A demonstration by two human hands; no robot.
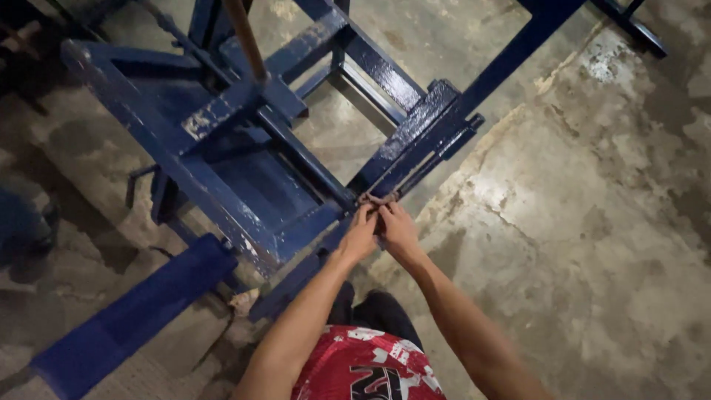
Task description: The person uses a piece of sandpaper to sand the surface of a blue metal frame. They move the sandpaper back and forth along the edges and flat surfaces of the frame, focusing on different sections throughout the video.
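Blue steel frame [252,170] was gripped at its lower corner by left hand [361,233] and right hand [400,230], both closed, touching, above stained concrete floor [592,222]

bare forearms, no sleeves; red shirt [363,367] with white and black print; dark trousers [374,311].

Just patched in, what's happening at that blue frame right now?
A person stands over a blue-painted metal frame on a stained concrete floor. The left hand and right hand are pressed together at the frame's near corner, fingers working on something small there; what it is can't be made out. A brown wooden handle rises from the frame's upper part.
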